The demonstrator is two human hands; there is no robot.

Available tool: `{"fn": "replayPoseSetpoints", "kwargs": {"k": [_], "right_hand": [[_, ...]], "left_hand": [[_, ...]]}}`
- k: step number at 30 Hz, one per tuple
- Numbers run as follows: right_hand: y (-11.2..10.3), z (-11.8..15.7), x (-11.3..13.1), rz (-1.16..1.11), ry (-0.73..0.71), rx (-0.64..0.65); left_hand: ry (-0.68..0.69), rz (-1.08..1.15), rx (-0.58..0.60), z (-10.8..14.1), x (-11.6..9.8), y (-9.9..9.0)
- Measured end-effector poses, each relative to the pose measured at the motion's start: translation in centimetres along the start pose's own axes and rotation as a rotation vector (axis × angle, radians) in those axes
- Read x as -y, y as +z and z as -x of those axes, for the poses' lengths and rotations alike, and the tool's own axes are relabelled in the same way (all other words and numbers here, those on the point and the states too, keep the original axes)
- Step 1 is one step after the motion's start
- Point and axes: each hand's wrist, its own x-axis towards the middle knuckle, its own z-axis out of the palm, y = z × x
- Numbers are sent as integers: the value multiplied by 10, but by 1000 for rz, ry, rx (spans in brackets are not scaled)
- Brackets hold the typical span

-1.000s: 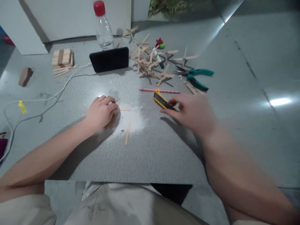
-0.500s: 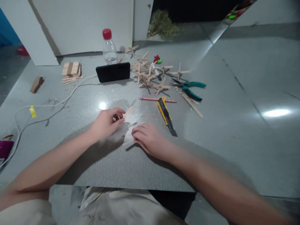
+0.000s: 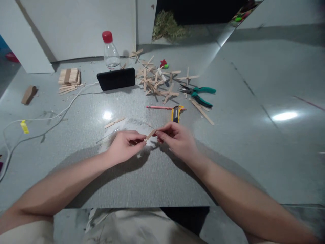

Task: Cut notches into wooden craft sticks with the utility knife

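Note:
A short wooden craft stick [image 3: 150, 135] is pinched between both hands just above the table. My left hand [image 3: 127, 145] is closed on its near left end, and the fingertips of my right hand [image 3: 177, 139] grip its far right end. Another craft stick [image 3: 114, 122], with a notch near its middle, lies flat beyond my left hand. Just past my right hand is a yellow and black utility knife [image 3: 175, 114], its lower part hidden by the fingers. A pink pencil [image 3: 158, 107] lies beside the knife.
Crossed craft-stick pieces [image 3: 154, 79] are heaped at the back, near green-handled pliers [image 3: 200, 95]. A black phone [image 3: 116, 79] leans before a red-capped bottle [image 3: 111, 56]. Bundled sticks [image 3: 69, 77] lie at left, with a white cable [image 3: 58, 117] running past them.
Both hands have come together on one craft stick; my right hand has lifted and moved toward the knife's side. A notched stick now lies on the table beyond my left hand. The view has shifted slightly.

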Motion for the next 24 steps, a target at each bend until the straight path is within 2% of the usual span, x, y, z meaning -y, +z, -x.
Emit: {"fn": "replayPoseSetpoints", "kwargs": {"k": [5,10,14,24], "right_hand": [[1,1,4,-54,24,32],[0,-1,5,-144,70,-30],[-1,-1,3,-190,94,7],[-2,-1,-1,-129,66,36]], "left_hand": [[13,28,13,1,3,2],[8,24,22,4,3,3],[-7,13,35,4,3,3],[-12,-17,55,3,1,2]]}}
